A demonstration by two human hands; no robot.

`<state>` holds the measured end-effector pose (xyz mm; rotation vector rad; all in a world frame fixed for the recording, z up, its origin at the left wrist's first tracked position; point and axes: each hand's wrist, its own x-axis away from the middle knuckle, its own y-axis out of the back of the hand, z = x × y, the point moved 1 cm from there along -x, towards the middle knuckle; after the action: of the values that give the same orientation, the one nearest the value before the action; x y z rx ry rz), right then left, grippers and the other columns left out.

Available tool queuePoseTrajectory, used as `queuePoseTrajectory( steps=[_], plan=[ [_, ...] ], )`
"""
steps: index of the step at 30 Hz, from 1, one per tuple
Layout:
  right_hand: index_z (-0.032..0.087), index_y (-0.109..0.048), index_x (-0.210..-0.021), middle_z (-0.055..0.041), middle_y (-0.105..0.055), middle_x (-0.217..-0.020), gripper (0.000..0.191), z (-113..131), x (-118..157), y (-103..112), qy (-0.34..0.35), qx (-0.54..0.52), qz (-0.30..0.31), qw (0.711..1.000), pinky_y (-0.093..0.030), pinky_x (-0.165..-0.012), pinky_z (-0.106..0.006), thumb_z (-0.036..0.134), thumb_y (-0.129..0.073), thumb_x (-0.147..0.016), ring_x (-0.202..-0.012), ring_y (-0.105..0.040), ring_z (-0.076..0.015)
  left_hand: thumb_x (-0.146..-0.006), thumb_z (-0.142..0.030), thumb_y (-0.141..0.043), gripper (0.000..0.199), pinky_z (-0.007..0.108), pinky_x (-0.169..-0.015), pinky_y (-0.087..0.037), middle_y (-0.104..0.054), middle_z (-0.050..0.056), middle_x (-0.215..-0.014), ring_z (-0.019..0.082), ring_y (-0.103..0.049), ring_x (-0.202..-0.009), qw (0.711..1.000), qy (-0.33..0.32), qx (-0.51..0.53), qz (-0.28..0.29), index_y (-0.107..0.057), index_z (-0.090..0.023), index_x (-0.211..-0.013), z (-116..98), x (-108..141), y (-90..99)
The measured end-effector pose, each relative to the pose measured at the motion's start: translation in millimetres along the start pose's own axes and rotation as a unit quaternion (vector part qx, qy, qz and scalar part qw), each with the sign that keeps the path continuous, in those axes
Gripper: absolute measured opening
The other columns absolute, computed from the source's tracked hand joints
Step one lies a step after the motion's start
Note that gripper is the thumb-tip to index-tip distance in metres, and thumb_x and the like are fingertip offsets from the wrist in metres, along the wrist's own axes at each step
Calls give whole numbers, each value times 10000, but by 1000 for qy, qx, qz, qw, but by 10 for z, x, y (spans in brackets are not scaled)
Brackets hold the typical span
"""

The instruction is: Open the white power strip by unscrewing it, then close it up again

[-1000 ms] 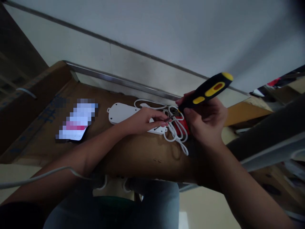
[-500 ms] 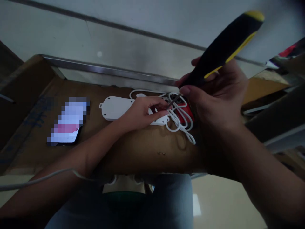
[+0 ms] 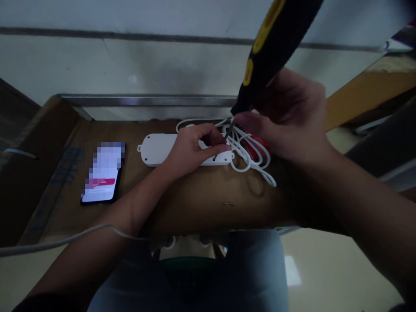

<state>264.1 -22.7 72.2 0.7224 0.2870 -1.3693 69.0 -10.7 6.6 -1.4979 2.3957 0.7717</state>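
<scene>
A white power strip (image 3: 159,149) lies face down on the cardboard, with screw holes near its corners and a mounting ear at each end. My right hand (image 3: 292,117) grips a black-and-yellow screwdriver (image 3: 276,41), tilted with its handle up to the right. Its thin shaft runs down to a hole near the strip's right end. Thumb and forefinger of my left hand (image 3: 191,149) pinch the lower shaft, while the palm side rests over the strip. A coiled white cord (image 3: 268,175) lies just right of the strip, partly over a red object (image 3: 255,149) I cannot make out.
Two small screws (image 3: 228,203) lie on the cardboard surface (image 3: 188,203) near its front edge. A lit phone (image 3: 102,173) lies at the left. A thin pale cable (image 3: 65,238) crosses by my left forearm. Behind runs a metal rail (image 3: 156,101) along a pale wall.
The screwdriver has swung more upright and its tip has moved left and down to a hole in the strip. My right hand has shifted slightly left. The view has turned a little.
</scene>
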Motion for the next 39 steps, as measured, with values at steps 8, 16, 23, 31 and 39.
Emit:
queuePoseTrajectory(
  steps=[8, 16, 23, 31, 39],
  plan=[
    [219, -635, -863, 35, -638, -770, 460, 7, 14, -35, 45, -6, -9, 999, -517, -677, -297, 434, -996, -675, -731, -584, -98, -855, -521, -850, 416, 279, -728, -502, -677, -8, -759, 120, -596, -718, 999, -14, -9, -29, -620, -182, -783, 35, 13, -62],
    [233, -784, -1101, 23, -780, -984, 285, 122, 74, 1, 22, 15, 54, 998, -578, -760, -286, 425, -826, -895, -868, -707, -109, -962, -392, -744, 222, 283, -846, -559, -789, 48, -941, 155, -702, -862, 998, -56, -5, 35, -765, -171, -959, -58, 14, 40],
    [231, -724, -1012, 15, -712, -937, 394, 39, 64, -65, 15, 7, 53, 998, -578, -756, -318, 460, -931, -766, -833, -663, -129, -883, -399, -836, 227, 283, -788, -563, -777, 10, -829, 153, -708, -785, 999, -42, -13, -1, -772, -182, -876, -69, 16, 33],
    [205, -638, -881, 52, -624, -761, 422, -31, 47, -32, 47, 7, -1, 999, -543, -688, -305, 442, -955, -736, -741, -624, -103, -956, -381, -750, 209, 285, -849, -571, -806, 49, -947, 152, -726, -856, 998, -47, -27, 44, -774, -175, -975, -91, 19, 38],
    [242, -734, -1079, 29, -749, -1045, 350, 81, 48, -36, 63, -15, 51, 997, -589, -731, -283, 343, -919, -798, -901, -702, -111, -915, -362, -810, 182, 276, -782, -567, -800, 23, -859, 156, -730, -806, 997, -46, -55, 6, -803, -181, -926, -67, 23, 27]
  ],
)
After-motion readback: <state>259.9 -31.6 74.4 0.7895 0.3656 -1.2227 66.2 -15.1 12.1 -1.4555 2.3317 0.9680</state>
